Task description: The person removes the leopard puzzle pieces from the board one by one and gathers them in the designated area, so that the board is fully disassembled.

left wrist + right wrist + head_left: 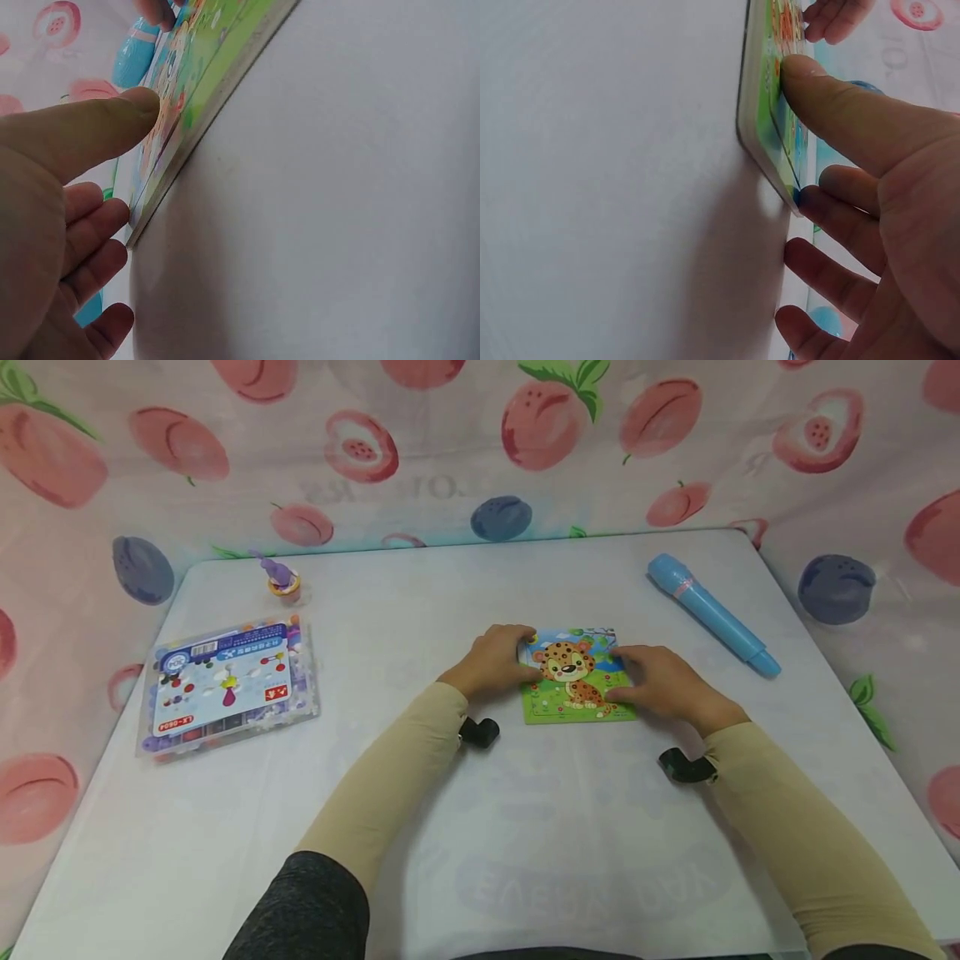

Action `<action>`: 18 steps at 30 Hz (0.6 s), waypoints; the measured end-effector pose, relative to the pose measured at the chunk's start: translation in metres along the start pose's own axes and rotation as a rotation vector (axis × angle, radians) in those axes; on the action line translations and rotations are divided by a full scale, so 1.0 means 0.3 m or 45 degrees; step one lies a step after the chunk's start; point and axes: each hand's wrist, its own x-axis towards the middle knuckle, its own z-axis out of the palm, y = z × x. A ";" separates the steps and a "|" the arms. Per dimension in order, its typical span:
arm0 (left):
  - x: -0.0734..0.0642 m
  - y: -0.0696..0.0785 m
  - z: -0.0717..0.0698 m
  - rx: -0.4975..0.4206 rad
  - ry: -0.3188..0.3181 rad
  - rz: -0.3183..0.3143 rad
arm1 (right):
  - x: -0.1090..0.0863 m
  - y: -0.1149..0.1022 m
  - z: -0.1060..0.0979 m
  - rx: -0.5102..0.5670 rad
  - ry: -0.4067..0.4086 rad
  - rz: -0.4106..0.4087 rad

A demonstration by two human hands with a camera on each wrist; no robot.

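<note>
A small, square puzzle board (567,675) with a spotted leopard cub on a green and blue ground lies flat on the white table. My left hand (497,662) grips its left side, thumb over the picture and fingers at the edge. From the other side my right hand (667,683) holds the board, with its thumb (840,105) on the printed face. In the left wrist view, the board (202,90) shows a grey edge and the left thumb (97,131) across its face. The outer fingers of both hands stay off the board.
A clear plastic case of beads (228,687) with a printed label lies at the left. Behind it stands a small purple figure in a cup (283,578). A blue toy microphone (712,614) lies at the back right. Fruit-print cloth (435,443) hangs behind the table (420,602).
</note>
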 end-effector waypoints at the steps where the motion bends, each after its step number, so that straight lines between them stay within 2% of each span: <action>1: 0.001 0.001 0.000 -0.003 0.000 -0.003 | -0.001 0.002 0.000 0.001 0.000 0.000; 9: 0.009 0.007 0.011 -0.020 0.004 -0.023 | -0.009 0.009 -0.009 0.012 -0.013 0.019; 18: 0.029 0.011 0.015 -0.014 -0.007 -0.075 | 0.004 0.012 0.003 0.014 0.014 -0.021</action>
